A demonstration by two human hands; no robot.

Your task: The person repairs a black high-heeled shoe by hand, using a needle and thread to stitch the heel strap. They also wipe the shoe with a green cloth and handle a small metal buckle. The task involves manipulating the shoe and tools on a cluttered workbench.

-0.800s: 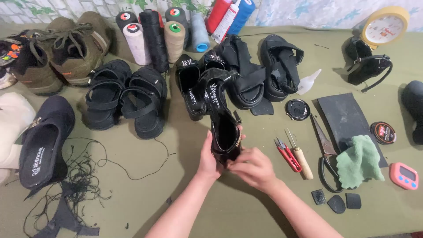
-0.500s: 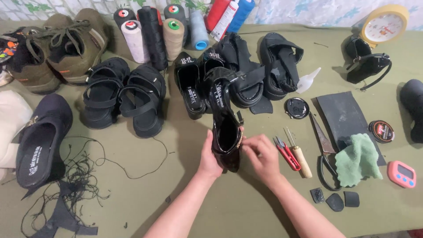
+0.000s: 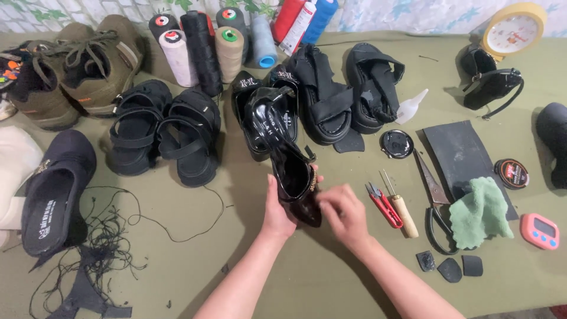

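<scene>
Our left hand (image 3: 277, 210) wrapped around a glossy black shoe (image 3: 289, 171), right hand (image 3: 342, 212) fingers curled at its toe, hold unclear, red snips (image 3: 385, 207) and awl (image 3: 403, 211) just beside, sandals (image 3: 162, 136) behind.

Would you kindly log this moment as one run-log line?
left hand: holds black shoe | right hand: at its toe | awl: on table

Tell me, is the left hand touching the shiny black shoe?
Touching. The head view shows the left hand wrapped around the shiny black shoe, its fingers curled over the far edge.
</scene>
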